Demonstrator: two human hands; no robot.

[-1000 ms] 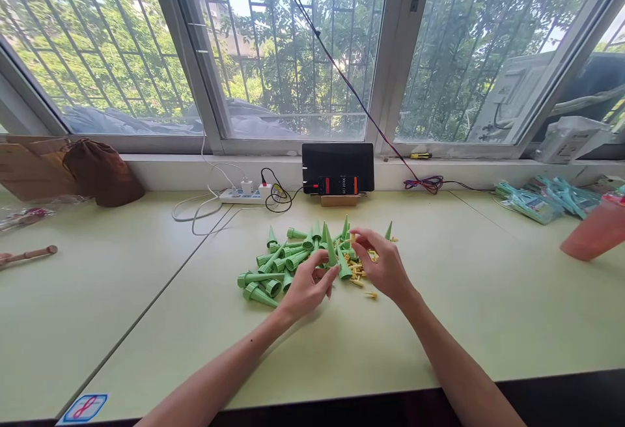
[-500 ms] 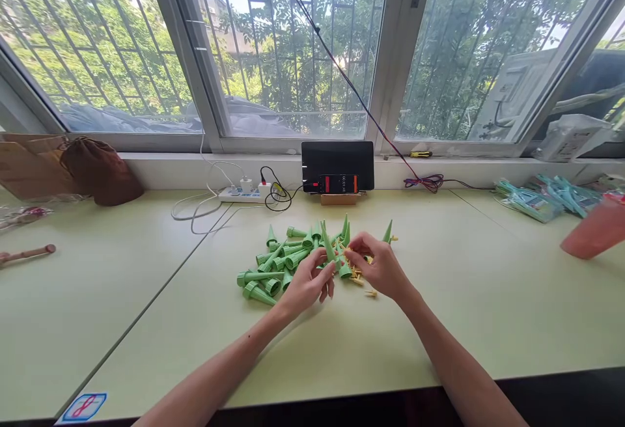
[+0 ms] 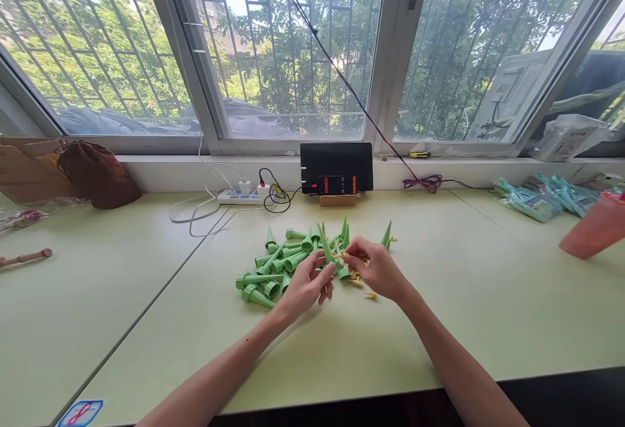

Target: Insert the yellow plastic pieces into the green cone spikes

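A heap of green plastic cones lies on the pale green table, with small yellow pieces scattered at its right side. My left hand is closed around one green cone, holding it point up. My right hand pinches a small yellow piece and holds it against the side of that cone. One green cone stands upright just beyond my right hand.
A dark tablet and a phone stand on a wooden holder at the window sill. A power strip with cables lies left of them. A brown bag sits far left, teal packets and a pink cup far right.
My right hand has come down and left, bringing the yellow piece against the cone held in my left hand. The left hand has barely moved.
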